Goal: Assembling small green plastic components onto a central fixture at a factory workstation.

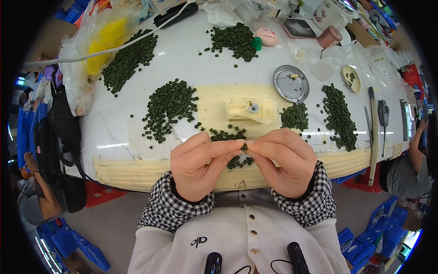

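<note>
My left hand [194,166] and my right hand [287,160] meet near the table's front edge. Thumb and forefinger of each are pinched on one small dark green piece [244,147], mostly covered by the fingertips. Just behind and below the fingers lies a small heap of similar green pieces [223,135]. Farther back, a block wrapped in yellowish tape [237,109] has a small whitish round part on it. A larger heap of green pieces [171,107] is to its left, and a smaller green heap [295,117] to its right.
A round metal lid [291,81] lies right of the block, a pale dish [351,78] beyond it. More green heaps [340,118] flank the right side and back. Plastic bags [77,68], a white cable [118,47] and a mug [329,16] sit around. Other people work at both sides.
</note>
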A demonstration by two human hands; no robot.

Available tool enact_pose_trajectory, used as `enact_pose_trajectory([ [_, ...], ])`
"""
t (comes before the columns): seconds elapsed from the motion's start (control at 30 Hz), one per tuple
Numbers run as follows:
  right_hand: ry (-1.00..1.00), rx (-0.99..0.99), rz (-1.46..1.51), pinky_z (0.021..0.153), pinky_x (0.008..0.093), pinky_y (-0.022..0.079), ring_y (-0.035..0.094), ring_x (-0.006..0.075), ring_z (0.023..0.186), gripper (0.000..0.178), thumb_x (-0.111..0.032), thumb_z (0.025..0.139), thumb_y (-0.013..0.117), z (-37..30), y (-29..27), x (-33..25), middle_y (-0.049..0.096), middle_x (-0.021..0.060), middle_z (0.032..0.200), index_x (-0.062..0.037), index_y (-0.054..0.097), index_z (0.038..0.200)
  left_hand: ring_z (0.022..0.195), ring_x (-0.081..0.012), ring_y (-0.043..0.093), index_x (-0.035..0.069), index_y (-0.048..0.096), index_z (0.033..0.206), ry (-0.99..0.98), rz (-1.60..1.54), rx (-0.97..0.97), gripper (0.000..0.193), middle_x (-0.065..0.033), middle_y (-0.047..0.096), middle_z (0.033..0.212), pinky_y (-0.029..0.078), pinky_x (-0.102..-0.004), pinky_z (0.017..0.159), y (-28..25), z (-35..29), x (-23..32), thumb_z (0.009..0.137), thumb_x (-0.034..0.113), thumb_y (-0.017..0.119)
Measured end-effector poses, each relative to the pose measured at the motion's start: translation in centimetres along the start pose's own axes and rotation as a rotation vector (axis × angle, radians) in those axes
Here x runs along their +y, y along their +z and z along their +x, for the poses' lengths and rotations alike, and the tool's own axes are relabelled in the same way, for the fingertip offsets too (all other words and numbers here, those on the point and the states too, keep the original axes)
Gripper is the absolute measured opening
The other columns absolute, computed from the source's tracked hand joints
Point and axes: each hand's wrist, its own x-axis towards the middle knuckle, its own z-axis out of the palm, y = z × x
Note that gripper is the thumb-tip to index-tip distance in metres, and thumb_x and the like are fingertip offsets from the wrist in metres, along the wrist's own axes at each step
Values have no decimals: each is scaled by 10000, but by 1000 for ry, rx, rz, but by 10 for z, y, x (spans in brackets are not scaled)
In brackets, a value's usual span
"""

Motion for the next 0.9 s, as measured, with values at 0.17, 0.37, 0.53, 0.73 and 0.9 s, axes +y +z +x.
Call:
enact_pose_trajectory([
  [0.17, 42, 14, 16, 574, 287, 500, 616, 218, 689, 240, 33, 683, 740, 0, 2, -2, 620, 93, 804, -9, 680, 912, 506, -86, 415, 60, 721, 986, -21, -9, 13, 281, -19, 484, 604, 324, -216, 460, 0, 0, 2, 721, -32, 741],
  [0.37, 18, 21, 4, 575, 285, 501, 617, 215, 692, 247, 33, 677, 741, 0, 3, -1, 621, 92, 805, -8, 680, 914, 508, -83, 415, 51, 720, 975, -34, -15, 15, 268, -20, 498, 608, 321, -214, 459, -1, 0, 2, 722, -31, 743],
  [0.53, 10, 34, 1, 571, 285, 499, 616, 213, 688, 251, 33, 674, 741, 0, 4, 0, 622, 91, 804, -8, 680, 914, 507, -81, 408, 50, 719, 975, -32, -24, 15, 265, -17, 493, 601, 314, -218, 455, 0, 0, 0, 723, -26, 744],
  [0.73, 59, 59, -65, 575, 280, 497, 616, 214, 685, 245, 41, 682, 739, 3, -5, -5, 629, 95, 813, -5, 678, 916, 517, -70, 355, 16, 711, 916, -79, -6, 25, 211, 13, 434, 578, 258, -220, 470, 1, 1, 6, 713, -27, 751],
  [0.9, 214, 85, -254, 574, 298, 467, 578, 225, 672, 194, 50, 694, 722, -6, -37, 3, 617, 92, 791, -2, 667, 872, 483, -110, 416, 29, 706, 903, -145, 192, -108, 185, -36, 492, 587, 316, -250, 443, -12, 2, 3, 726, -13, 739],
])
